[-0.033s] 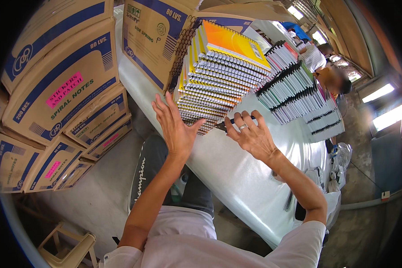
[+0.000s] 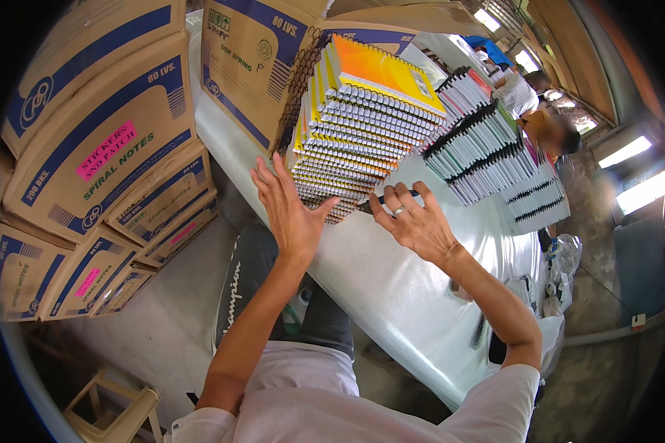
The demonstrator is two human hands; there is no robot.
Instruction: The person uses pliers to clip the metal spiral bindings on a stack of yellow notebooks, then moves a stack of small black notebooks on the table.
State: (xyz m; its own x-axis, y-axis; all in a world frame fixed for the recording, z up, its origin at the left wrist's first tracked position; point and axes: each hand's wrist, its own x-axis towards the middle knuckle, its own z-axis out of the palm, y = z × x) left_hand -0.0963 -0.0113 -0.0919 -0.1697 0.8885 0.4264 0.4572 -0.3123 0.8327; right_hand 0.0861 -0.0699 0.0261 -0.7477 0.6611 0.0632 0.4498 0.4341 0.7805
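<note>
Where the head view looks down over the white table [image 2: 391,295], the person's left hand [image 2: 292,214] stands raised with its fingers spread apart, the palm turned toward the near side of a tall stack of spiral notebooks [image 2: 355,125]; whether the fingertips touch the stack cannot be told. The right hand [image 2: 414,225] sits just to the right of the left one, fingers loosely apart and curled, a ring on one finger, with a dark pen [image 2: 391,198] lying under or between its fingers at the foot of the stack. The stack rises directly beyond both hands, yellow and orange covers on top, wire spines facing the person. Behind the stack, past the left hand, stands an open cardboard box [image 2: 251,66] on the table. Beyond the right hand, further along the table, lie more stacks of notebooks with dark spines [image 2: 488,148], and another person [image 2: 547,133] stands past them. Well to the left of the left hand, cardboard boxes with blue stripes [image 2: 103,162] are piled high. Below the forearms, a pale plastic stool [image 2: 118,413] shows on the floor.
</note>
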